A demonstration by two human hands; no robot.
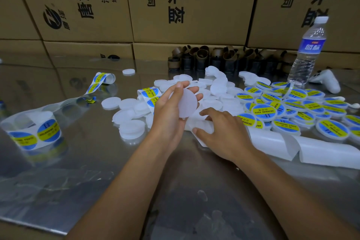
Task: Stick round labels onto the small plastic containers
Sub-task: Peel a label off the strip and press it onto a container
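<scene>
Left hand holds up a bare container while the right hand works among loose ones on the table.

The left hand (169, 107) has its grip pinched on a round, translucent white plastic container (187, 103), held tilted above the shiny metal table (97, 171). The right hand (220, 132) rests with fingers curled on white plastic pieces; whether it grips one, I cannot tell. Finished containers with blue-and-yellow round labels (292, 107) are heaped to the right; a label roll (33, 132) stands far left.
</scene>
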